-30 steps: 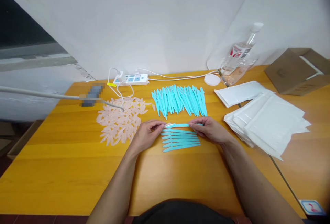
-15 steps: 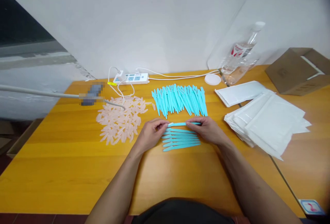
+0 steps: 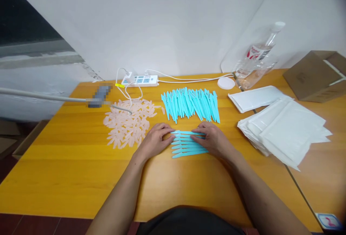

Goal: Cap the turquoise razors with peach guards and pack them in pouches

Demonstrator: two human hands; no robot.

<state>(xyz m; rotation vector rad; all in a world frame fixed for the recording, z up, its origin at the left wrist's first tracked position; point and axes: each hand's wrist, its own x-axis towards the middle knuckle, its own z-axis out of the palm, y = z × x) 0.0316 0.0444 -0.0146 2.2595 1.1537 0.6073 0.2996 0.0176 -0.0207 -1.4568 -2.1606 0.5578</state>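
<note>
Several turquoise eyebrow razors (image 3: pixel 186 142) lie side by side in a row on the wooden table, their narrow ends to the left. At the row's left ends is my left hand (image 3: pixel 156 139), thumb and index finger apart, the fingertips by the uppermost razors. My right hand (image 3: pixel 213 137) reaches over the right ends, its index finger on the top razor and its thumb lower down on the row. Those right ends are partly hidden under it. Behind the row is a loose pile of the same razors (image 3: pixel 190 104). Pale pink leaf-shaped pieces (image 3: pixel 128 123) are heaped left of my left hand.
White padded envelopes (image 3: pixel 286 130) are stacked to the right. Behind them stand a clear bottle (image 3: pixel 255 53) and a cardboard box (image 3: pixel 315 76). A power strip (image 3: pixel 143 80) with white cables lies along the wall, near a round white lid (image 3: pixel 226 83). A grey pole (image 3: pixel 43 94) crosses from the left.
The top razor has come down against the row. My thumbs and index fingers have spread from their pinch on it. The camera view has shifted slightly.
</note>
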